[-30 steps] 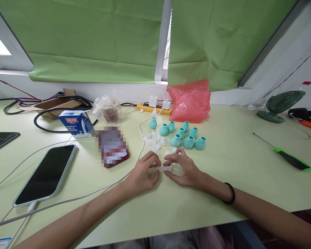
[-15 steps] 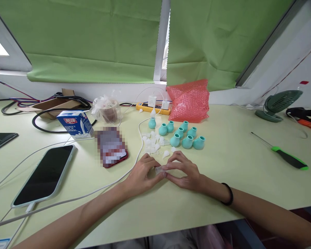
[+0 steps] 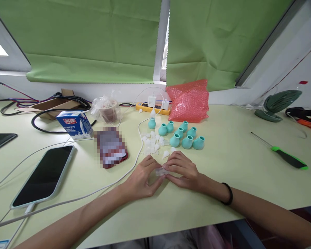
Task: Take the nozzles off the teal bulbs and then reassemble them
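Observation:
A small clear plastic tube [image 3: 160,172] lies level between my two hands, just above or on the table. My right hand [image 3: 182,170] pinches its right end between thumb and fingertips. From the left, my left hand [image 3: 144,178] has its thumb and forefinger curled about the tube, fingertips against its sides. Just beyond my fingers, a pile of small translucent white plastic pieces [image 3: 152,140] is spread out, with a pointed white tip [image 3: 166,154] nearest my hands. Several open-mouthed turquoise rubber bulbs [image 3: 188,142] stand behind. One turquoise bulb [image 3: 152,123] carries a clear nozzle.
A white cable [image 3: 119,179] runs across the left side, by a phone [image 3: 44,176] and a red-cased phone [image 3: 112,147]. Behind are a milk carton [image 3: 75,125], a yellow power strip [image 3: 142,108] and red bubble wrap [image 3: 189,102]. A screwdriver [image 3: 287,159] lies right.
The left thumb and forefinger have parted slightly, showing more of the clear tube. My right hand has barely moved and keeps its pinch.

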Tool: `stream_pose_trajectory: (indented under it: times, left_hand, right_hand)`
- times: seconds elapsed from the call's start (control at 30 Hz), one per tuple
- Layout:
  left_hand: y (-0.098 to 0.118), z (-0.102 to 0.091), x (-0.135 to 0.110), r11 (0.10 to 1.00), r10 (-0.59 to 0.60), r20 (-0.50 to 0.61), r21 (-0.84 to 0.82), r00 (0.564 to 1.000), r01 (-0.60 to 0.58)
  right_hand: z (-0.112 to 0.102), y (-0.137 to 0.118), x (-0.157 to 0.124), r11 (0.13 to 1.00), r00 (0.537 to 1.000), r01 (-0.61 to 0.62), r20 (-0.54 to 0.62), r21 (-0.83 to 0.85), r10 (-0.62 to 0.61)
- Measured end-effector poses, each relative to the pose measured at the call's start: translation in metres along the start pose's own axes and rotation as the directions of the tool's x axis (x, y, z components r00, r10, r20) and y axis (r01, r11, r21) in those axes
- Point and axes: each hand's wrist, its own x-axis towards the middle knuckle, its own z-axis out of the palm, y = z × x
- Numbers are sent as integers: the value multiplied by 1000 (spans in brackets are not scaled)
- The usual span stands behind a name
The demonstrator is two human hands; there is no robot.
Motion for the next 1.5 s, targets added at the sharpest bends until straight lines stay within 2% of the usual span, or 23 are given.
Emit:
stream_pose_trajectory:
  times: [0.1,0.27,0.57,0.73,0.8,0.9,1.0,1.07,1.13,1.23,1.37,1.5]
  left_hand:
    - [-3,1,0,1000,-3,-21,12,1000,3]
    - [-4,-2,1,999,-34,23,-2,999,34]
    - [-1,-5,1,994,-96,81,-37,992,99]
    - [0,-5,2,993,-85,90,-75,992,92]
    - [-1,-4,2,987,-117,83,-100,990,125]
    - [-3,-4,3,955,-251,39,-153,967,254]
    - [-3,-4,4,908,-372,11,-206,928,366]
    - [-3,-5,4,891,-400,6,-230,916,391]
    - [-3,-4,3,887,-403,2,-244,915,391]
    - [-5,-3,2,884,-400,-1,-265,916,386]
    - [-8,0,1,872,-407,-9,-302,913,386]
    - [-8,2,3,853,-444,-28,-318,896,413]
  right_hand:
    - [0,0,0,1000,1000,-13,-2,19,13]
    - [-1,0,1,997,997,-76,-1,28,76]
    - [-1,-1,2,999,999,-51,12,12,51]
    - [0,-2,0,999,999,-42,25,15,42]
    - [-3,-3,1,999,998,-49,47,3,49]
    - [-12,-3,6,992,985,-105,132,-75,114]
    - [-24,4,12,954,968,-147,160,-260,193]
    - [-29,13,15,882,957,-198,109,-427,268]
    - [-30,23,15,766,929,-275,45,-581,367]
    - [-25,37,10,640,892,-325,0,-697,452]
    - [-20,49,1,665,906,-289,26,-689,422]
    - [-20,50,0,746,935,-313,-51,-589,352]
